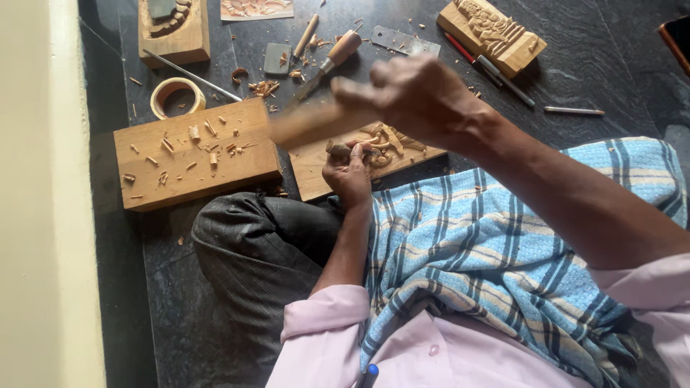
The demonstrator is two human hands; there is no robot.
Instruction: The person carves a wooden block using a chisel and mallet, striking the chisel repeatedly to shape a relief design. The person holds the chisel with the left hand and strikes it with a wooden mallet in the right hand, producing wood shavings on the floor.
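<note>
Carved wooden panel (pixel 374 154), lying flat on the dark stone floor (pixel 575 50) just in front of the crossed legs, touching the blue checked cloth (pixel 489 244) at its near edge. Left hand (pixel 348 172) closing around a chisel (pixel 338 151), pressing its tip into the relief. Right hand (pixel 420 93) gripping a wooden mallet (pixel 316 122), blurring in mid-swing above the panel. Looking stiff and fairly light, this panel; solid in the uncut border, probably fragile along the thin raised curls of the carving. Best taking hold by the plain edges, not by the relief. Likely sliding on polished stone, needing steadying under each blow. Sitting just beside it on the left, a thick plain block (pixel 194 154) scattered with shavings. Resting farther off: a tape roll (pixel 176 95), a wooden-handled chisel (pixel 334 57), another carved block (pixel 492 32) and pencils (pixel 503 75).
</note>
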